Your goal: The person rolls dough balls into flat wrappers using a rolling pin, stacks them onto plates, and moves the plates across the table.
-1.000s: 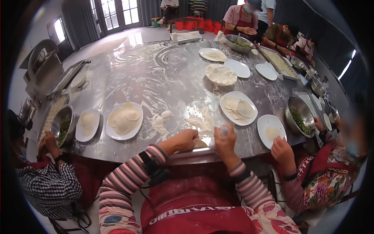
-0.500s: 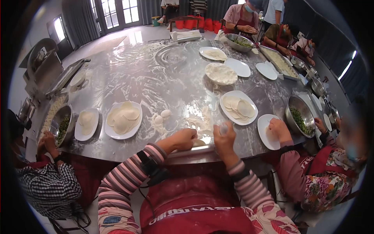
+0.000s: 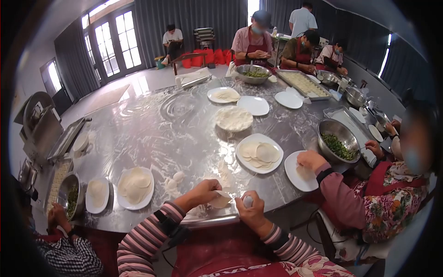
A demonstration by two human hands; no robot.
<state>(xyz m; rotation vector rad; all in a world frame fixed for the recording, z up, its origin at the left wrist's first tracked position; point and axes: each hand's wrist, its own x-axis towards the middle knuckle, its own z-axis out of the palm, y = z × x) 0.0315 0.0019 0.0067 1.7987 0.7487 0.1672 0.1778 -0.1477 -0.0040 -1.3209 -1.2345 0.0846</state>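
My left hand [image 3: 206, 192] pinches the edge of a thin round dough wrapper [image 3: 221, 200] near the table's front edge. Part of the wrapper is lifted off the metal. Just to its right, my right hand [image 3: 251, 208] is wrapped round a rolling pin, whose pale rounded end [image 3: 248, 201] shows between the fingers; the rest of the pin is hidden. Small dough balls [image 3: 178, 176] lie on flour beyond my left hand. Ahead and to the right, a white plate [image 3: 240, 162] holds a pile of rolled wrappers [image 3: 261, 153].
Left of me stand two plates of wrappers [image 3: 134, 185] and a bowl of green filling [image 3: 72, 198]. A co-worker's hand [image 3: 312, 160] reaches over a plate [image 3: 301, 184] at the right, by another steel bowl [image 3: 339, 138]. A plate of flour [image 3: 234, 119] sits mid-table.
My view has tilted upward, showing more of the room. The wrapper by my left hand is now raised and more visible, and my right hand still grips the rolling pin.
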